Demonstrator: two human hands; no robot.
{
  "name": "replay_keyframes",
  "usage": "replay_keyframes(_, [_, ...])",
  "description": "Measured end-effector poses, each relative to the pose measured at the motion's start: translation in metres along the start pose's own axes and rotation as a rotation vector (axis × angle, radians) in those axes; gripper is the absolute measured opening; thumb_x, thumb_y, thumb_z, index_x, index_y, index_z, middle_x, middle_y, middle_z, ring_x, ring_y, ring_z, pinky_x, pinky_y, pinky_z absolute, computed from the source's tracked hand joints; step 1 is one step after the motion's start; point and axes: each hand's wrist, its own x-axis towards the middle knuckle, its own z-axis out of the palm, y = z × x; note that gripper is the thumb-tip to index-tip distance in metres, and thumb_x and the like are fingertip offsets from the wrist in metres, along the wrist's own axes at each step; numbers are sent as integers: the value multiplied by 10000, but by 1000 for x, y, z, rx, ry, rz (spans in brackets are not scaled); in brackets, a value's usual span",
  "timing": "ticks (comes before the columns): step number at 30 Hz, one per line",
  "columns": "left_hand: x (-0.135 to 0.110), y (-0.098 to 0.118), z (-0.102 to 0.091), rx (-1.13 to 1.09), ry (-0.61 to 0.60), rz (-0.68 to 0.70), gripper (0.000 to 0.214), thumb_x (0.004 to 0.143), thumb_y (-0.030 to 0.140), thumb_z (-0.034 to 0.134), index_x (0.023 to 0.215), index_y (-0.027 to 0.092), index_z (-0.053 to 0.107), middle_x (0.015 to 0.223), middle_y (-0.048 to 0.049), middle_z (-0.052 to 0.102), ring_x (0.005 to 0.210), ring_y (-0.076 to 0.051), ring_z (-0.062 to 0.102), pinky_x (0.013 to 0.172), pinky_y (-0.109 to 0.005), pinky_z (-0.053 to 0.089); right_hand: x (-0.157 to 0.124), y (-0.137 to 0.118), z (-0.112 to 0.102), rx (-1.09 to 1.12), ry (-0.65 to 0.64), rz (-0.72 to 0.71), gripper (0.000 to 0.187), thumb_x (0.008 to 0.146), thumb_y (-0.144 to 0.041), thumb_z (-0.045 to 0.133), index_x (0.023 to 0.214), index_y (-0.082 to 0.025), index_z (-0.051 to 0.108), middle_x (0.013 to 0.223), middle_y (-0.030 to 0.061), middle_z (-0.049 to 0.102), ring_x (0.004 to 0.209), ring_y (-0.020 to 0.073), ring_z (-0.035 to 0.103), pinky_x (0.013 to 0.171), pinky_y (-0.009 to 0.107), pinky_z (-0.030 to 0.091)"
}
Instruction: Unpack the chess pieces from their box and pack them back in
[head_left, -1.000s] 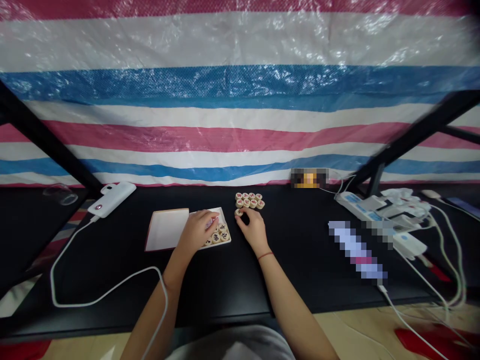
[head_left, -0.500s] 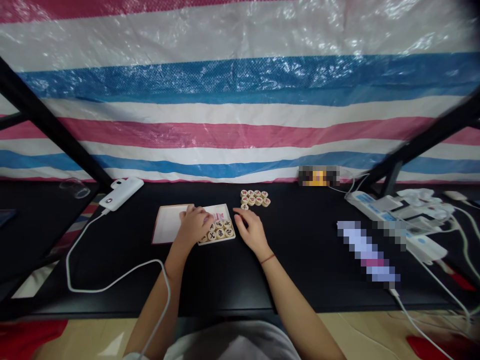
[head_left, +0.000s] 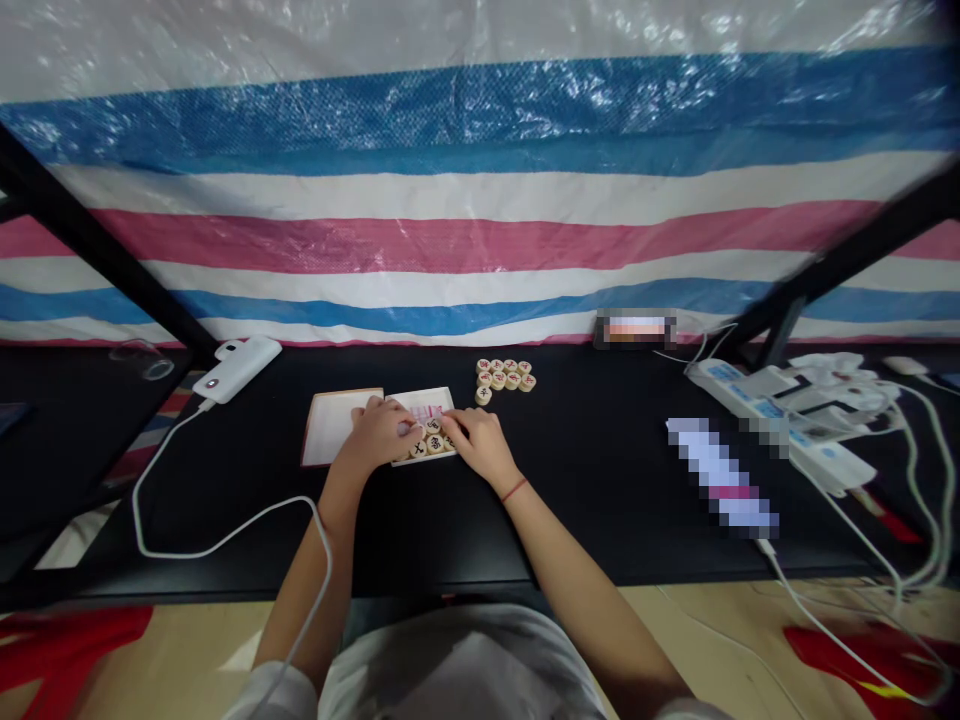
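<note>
A shallow white box (head_left: 452, 398) holds several round xiangqi pieces (head_left: 435, 444) with black characters, set in rows. My left hand (head_left: 379, 432) lies over the box's left side, its fingers curled down among the pieces; what they grip is hidden. From the right, my right hand (head_left: 484, 445) reaches over the box's right end. Its thumb and index finger are stretched out and apart at the pieces there, partly covering them. Beyond the right hand, several xiangqi pieces with red characters (head_left: 498, 380) stand in two rows, and one black-character piece (head_left: 484, 396) sits in front of them.
The open box lid (head_left: 326, 430) lies to the left. A white power bank (head_left: 238, 368) trails a cable near my left arm. On the right are a blurred phone (head_left: 716, 480), a power strip (head_left: 780, 415) with chargers, and cables. A striped sheet (head_left: 480, 240) hangs behind the black table (head_left: 600, 470).
My right hand has moved left, from beside the box onto the pieces at its right end. My left hand has stayed over the box. The view has tilted slightly down.
</note>
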Motion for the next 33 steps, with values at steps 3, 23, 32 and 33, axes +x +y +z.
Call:
replay_keyframes(3, [0, 0, -1, -40, -11, 28, 166, 742, 388, 627, 751, 253, 724, 811, -50, 698, 905, -280, 534, 815, -386, 363, 0, 1, 1, -2, 1, 9, 356, 1000, -417, 416, 962, -217, 708, 813, 40, 688, 776, 175, 600, 724, 289, 354])
replay_keyframes(23, [10, 23, 25, -769, 285, -67, 278, 808, 432, 639, 979, 213, 636, 731, 26, 601, 676, -120, 570, 666, -232, 456, -1, 4, -16, 136, 446, 74, 191, 841, -325, 594, 968, -193, 647, 911, 55, 677, 844, 212, 602, 813, 349, 396])
replay_keyframes(32, [19, 13, 38, -1002, 460, -71, 358, 803, 374, 659, 1115, 204, 610, 1147, -88, 635, 948, -171, 666, 817, -286, 548, -2, 43, -21, -178, 285, 581, 301, 796, -311, 599, 1048, -166, 678, 889, 77, 630, 843, 241, 538, 726, 338, 375])
replay_keyframes(33, [19, 14, 39, -979, 450, -50, 351, 814, 361, 647, 1128, 209, 606, 1157, -86, 629, 930, -165, 671, 806, -281, 552, -1, 41, -22, -165, 301, 570, 326, 797, -319, 605, 1077, -163, 667, 879, 73, 626, 840, 240, 539, 736, 347, 386])
